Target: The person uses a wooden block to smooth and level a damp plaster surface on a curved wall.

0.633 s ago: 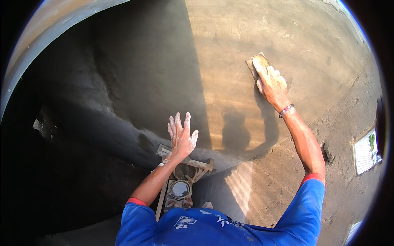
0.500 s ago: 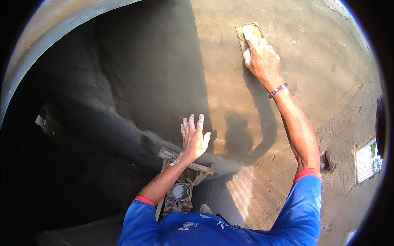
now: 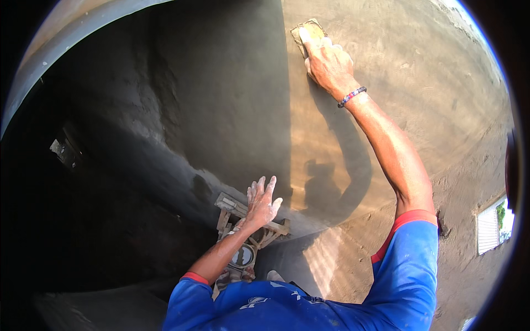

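Note:
My right hand [image 3: 333, 65] is stretched up and away, closed on a yellowish, plaster-smeared sponge [image 3: 315, 27] that lies against the sunlit plastered wall [image 3: 408, 71]. Its index finger runs along the sponge's back. A beaded bracelet [image 3: 352, 96] circles that wrist. Lower down, near the middle, my left hand [image 3: 261, 204] is empty, its fingers stretched and apart, with pale plaster on them. It shows in front of a wooden trestle [image 3: 274, 227]; whether it touches anything there I cannot tell.
Below my left hand, a round bucket [image 3: 243, 256] with pale contents is partly hidden by my forearm. Deep shadow covers the wall's left side [image 3: 232, 83]. A window opening [image 3: 488, 229] is at the far right; a curved pale edge [image 3: 55, 60] crosses the upper left.
My right hand has slid the sponge up and left along the wall, close to the shadow's edge. My left hand appears lower, still with fingers spread.

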`<action>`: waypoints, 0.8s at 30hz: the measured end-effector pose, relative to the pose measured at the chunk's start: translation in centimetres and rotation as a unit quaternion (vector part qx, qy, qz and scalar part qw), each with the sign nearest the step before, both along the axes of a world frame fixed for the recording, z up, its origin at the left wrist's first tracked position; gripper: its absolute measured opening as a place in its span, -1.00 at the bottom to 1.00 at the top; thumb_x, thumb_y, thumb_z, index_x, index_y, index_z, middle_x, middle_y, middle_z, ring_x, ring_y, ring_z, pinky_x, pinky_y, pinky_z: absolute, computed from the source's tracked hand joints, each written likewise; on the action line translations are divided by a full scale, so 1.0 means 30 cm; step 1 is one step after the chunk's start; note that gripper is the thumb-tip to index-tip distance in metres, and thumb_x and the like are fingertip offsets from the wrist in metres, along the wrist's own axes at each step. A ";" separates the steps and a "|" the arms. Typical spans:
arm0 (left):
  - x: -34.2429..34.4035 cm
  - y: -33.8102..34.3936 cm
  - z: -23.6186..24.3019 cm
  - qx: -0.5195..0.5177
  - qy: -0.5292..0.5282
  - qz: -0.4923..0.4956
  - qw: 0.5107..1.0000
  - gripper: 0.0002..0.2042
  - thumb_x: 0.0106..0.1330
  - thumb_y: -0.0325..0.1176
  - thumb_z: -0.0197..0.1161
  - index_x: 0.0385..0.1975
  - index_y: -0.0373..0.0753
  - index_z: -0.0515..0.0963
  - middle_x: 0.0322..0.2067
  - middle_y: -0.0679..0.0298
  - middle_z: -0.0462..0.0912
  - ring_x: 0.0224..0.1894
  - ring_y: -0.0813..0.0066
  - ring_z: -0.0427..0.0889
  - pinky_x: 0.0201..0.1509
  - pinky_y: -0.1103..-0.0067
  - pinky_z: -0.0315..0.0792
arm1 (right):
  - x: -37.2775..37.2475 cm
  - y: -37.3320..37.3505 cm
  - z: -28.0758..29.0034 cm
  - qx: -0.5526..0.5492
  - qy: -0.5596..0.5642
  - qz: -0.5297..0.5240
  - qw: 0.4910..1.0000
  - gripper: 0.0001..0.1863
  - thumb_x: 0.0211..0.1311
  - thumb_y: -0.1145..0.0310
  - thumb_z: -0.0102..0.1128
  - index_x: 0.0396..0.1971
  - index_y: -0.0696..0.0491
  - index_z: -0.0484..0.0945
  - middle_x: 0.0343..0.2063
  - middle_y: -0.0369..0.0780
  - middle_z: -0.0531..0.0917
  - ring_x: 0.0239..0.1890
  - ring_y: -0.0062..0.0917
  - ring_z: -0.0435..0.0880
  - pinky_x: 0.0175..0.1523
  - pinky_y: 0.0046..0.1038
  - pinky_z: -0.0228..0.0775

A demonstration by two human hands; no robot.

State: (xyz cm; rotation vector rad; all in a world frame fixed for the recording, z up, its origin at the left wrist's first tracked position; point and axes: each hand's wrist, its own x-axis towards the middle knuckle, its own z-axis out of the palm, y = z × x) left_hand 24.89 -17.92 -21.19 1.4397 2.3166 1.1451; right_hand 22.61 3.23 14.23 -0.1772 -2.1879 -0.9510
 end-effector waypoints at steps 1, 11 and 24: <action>0.016 -0.002 0.030 0.017 -0.002 -0.029 0.999 -0.23 0.33 -0.15 0.31 0.50 -0.12 0.10 0.42 -0.22 0.11 0.44 -0.37 0.08 0.50 -0.06 -0.05 | 0.020 -0.012 -0.048 -0.005 -0.049 -0.081 0.995 -0.51 0.24 0.37 0.13 0.21 -0.08 0.46 -0.34 -0.04 0.64 -0.32 -0.22 0.68 -0.34 -0.25 0.57; -0.262 -0.701 -0.376 -0.203 -0.136 0.221 0.944 -0.37 0.31 -0.19 0.29 0.34 -0.31 0.32 0.23 -0.17 0.40 0.27 -0.13 0.41 0.33 0.12 0.31 | 0.496 0.190 0.232 -0.013 0.039 -0.155 0.987 -0.34 0.27 0.27 0.16 0.40 -0.29 0.29 -0.19 -0.04 0.62 -0.23 -0.13 0.70 -0.16 -0.15 0.61; -0.133 -0.056 0.215 0.109 0.154 0.003 0.982 -0.18 0.21 -0.27 0.41 0.47 -0.24 0.14 0.48 -0.25 -0.14 0.49 -0.45 -0.16 0.49 -0.16 -0.12 | 0.894 0.299 -0.337 -0.136 0.064 -0.195 0.969 -0.19 0.09 0.32 0.34 0.41 -0.28 0.31 -0.23 -0.13 0.55 -0.23 -0.17 0.61 -0.17 -0.20 0.55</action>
